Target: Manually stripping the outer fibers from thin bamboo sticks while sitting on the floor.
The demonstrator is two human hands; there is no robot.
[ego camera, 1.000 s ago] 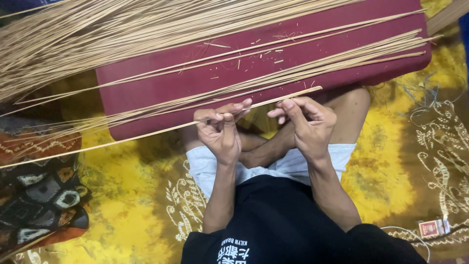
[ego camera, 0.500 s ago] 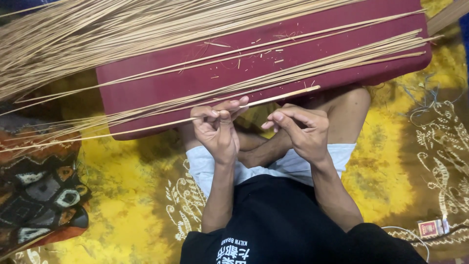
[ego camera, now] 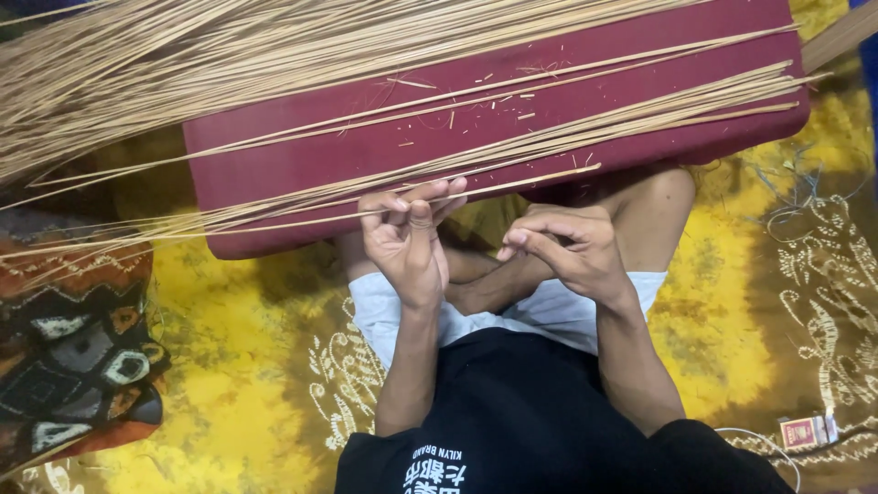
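My left hand [ego camera: 407, 242] pinches one thin pale stick [ego camera: 512, 186] between thumb and fingers. That stick runs from the far left past the hand and ends over the front edge of the maroon cushion [ego camera: 302, 165]. My right hand [ego camera: 567, 252] is a little to the right and lower, above my crossed legs. Its fingers are curled and its fingertips pressed together, off the stick; I see nothing in it. A thick sheaf of similar long sticks [ego camera: 183, 64] lies across the cushion's top and fans out to the left.
A yellow patterned cloth [ego camera: 238, 384] covers the floor. A dark patterned pillow [ego camera: 64, 357] lies at the left. A small red box [ego camera: 803, 430] sits at the lower right. Short stick chips [ego camera: 476, 101] are scattered over the cushion.
My right hand has let go of the stick and drawn back down and to the right, away from my left hand. The left hand keeps its pinch on the stick.
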